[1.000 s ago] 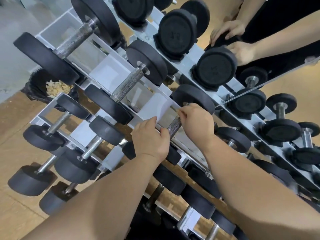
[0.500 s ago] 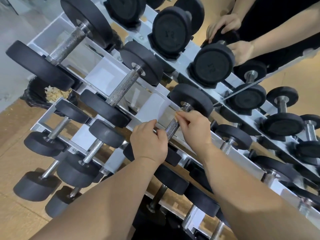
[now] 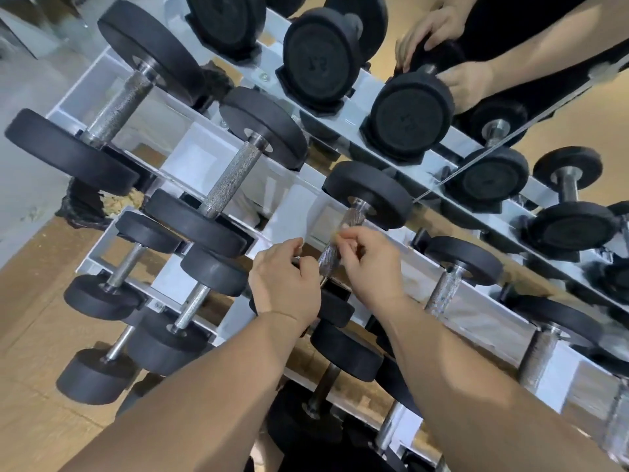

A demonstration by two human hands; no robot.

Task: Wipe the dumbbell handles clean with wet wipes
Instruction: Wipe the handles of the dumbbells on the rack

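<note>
Right hand (image 3: 371, 264) now lower on the racked dumbbell handle (image 3: 352, 218), pinching what I cannot tell, my left hand (image 3: 286, 284) gripping its near end; a thin wipe may snag and tear on the knurling.

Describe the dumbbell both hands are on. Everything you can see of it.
The dumbbell has two round black heads, rubbery-looking, joined by a silver metal handle with a rough knurled grip. It lies slanted across the white rack, far head in full view, near head mostly hidden under the left hand, whose curled fingers hold the handle's lower end. The right hand pinches at the handle's middle; anything between its fingertips is too small to tell.
</note>
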